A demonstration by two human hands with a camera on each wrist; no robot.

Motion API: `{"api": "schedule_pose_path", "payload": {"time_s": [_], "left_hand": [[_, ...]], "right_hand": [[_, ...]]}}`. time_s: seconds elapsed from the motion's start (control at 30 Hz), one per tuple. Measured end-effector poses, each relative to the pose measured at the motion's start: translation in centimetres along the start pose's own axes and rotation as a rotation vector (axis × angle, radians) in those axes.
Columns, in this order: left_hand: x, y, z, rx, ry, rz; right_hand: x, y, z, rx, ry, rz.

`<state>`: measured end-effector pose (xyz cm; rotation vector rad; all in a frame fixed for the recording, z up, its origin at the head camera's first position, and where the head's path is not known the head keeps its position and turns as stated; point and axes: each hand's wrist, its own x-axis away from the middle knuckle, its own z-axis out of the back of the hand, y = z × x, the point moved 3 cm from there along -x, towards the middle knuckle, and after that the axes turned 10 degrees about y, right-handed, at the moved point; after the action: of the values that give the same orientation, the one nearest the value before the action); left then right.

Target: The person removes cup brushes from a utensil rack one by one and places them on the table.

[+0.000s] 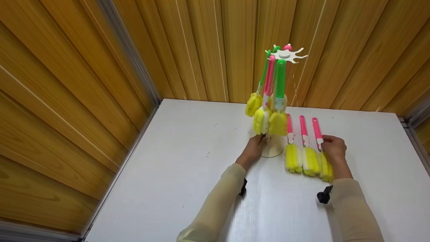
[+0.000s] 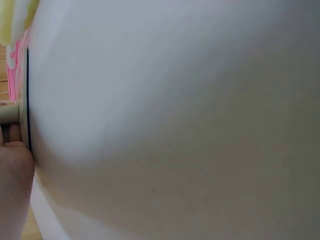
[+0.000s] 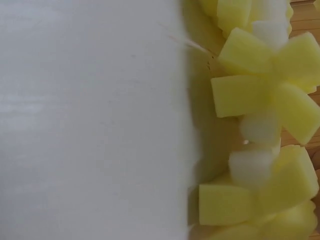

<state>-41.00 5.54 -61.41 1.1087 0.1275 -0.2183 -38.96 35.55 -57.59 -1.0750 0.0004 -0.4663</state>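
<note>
A white stand with a hooked top (image 1: 285,54) carries several sponge bottle brushes, with green and pink handles and yellow-and-white heads. My left hand (image 1: 252,151) grips its pole low down, just over the round base (image 1: 273,150); in the left wrist view, fingers curl behind the pole (image 2: 9,114). Three pink-handled bottle brushes lie side by side to the right of the base, handles pointing to the far side. My right hand (image 1: 335,149) pinches the rightmost brush (image 1: 317,129) around its neck. The right wrist view shows the sponge heads (image 3: 270,85) end-on, the hand out of sight.
The white table (image 1: 161,168) stands against wood-grain panels (image 1: 201,50) at the back and left. A middle brush (image 1: 304,126) and a left brush (image 1: 290,127) lie close beside the held one. Some hooks on the stand's right side carry no brush.
</note>
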Motion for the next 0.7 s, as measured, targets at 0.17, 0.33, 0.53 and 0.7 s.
{"api": "schedule_pose_path", "payload": {"time_s": [0.17,0.33,0.53,0.7], "left_hand": [[0.0,-0.1,-0.1,0.006,-0.002,-0.004],[-0.1,-0.2,-0.1,0.018,-0.004,-0.003],[-0.1,-0.1,-0.1,0.014,-0.005,0.025],[0.0,0.0,0.0,0.005,-0.003,0.011]], "right_hand": [[-0.1,-0.1,-0.2,0.028,0.018,0.008],[-0.3,-0.3,-0.5,0.07,0.059,0.054],[-0.2,-0.7,-1.0,0.101,0.089,0.129],[-0.1,-1.0,-1.2,0.149,0.088,0.169]]}}
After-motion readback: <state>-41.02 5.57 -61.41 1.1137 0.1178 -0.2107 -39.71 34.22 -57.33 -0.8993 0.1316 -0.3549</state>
